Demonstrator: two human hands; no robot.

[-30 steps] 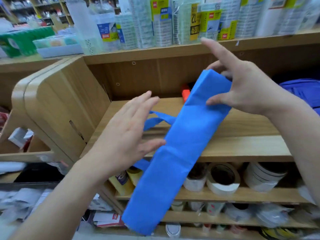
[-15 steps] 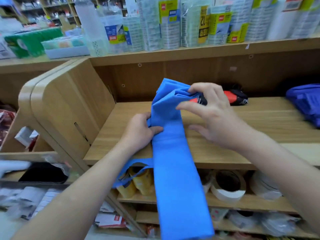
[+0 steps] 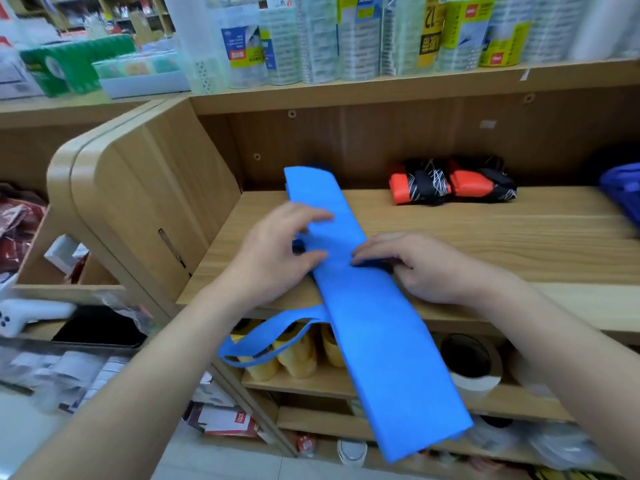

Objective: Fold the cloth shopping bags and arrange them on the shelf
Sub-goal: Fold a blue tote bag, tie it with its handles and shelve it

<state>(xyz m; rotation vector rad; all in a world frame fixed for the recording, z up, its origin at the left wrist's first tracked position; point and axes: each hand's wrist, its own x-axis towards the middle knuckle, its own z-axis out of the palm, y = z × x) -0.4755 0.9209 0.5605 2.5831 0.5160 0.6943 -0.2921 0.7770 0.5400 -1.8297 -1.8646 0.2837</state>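
The wooden shelf (image 3: 485, 244) carried the blue cloth bag (image 3: 374, 341), folded into one long strip that lay slantwise across the board, its far end near the back panel and its near end hanging over the front edge above the lower shelves. My left hand (image 3: 273, 261) rested on the strip's left edge, fingers loosely spread and blurred, thumb touching the cloth. My right hand (image 3: 429, 268) lay across the right edge, fingers close together on top; whether the thumb pinched the edge from below I could not tell. The bag's handles (image 3: 263, 341) drooped in a loop below the shelf's front. A folded orange-and-black bag (image 3: 450, 183) sat at the back.
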